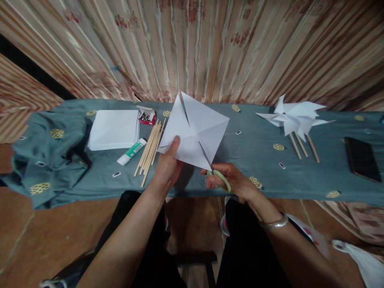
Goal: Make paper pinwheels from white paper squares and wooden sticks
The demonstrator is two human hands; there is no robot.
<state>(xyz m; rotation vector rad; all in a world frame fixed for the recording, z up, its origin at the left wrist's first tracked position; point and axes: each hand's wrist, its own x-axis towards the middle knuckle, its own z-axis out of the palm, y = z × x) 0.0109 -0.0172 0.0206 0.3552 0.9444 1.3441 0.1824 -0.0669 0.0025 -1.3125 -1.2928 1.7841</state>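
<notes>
A square sheet of white paper (207, 116) with crossing diagonal creases is held above the cloth. My left hand (169, 164) pinches its lower left part, thumb on top. One slit runs from the upper corner toward the middle. My right hand (226, 178) grips a pair of scissors (223, 180) by its pale green handles. The blades lie along the crease from the lower corner, pointing at the middle of the sheet. How far the blades are apart cannot be made out.
Left on the blue-green cloth (249, 152) are a paper stack (115, 130), a small red box of metal pins (147, 116), a glue tube (131, 152) and several wooden sticks (151, 146). Paper pinwheels (295, 116) on sticks and a phone (362, 159) lie right. A curtain (192, 48) hangs behind.
</notes>
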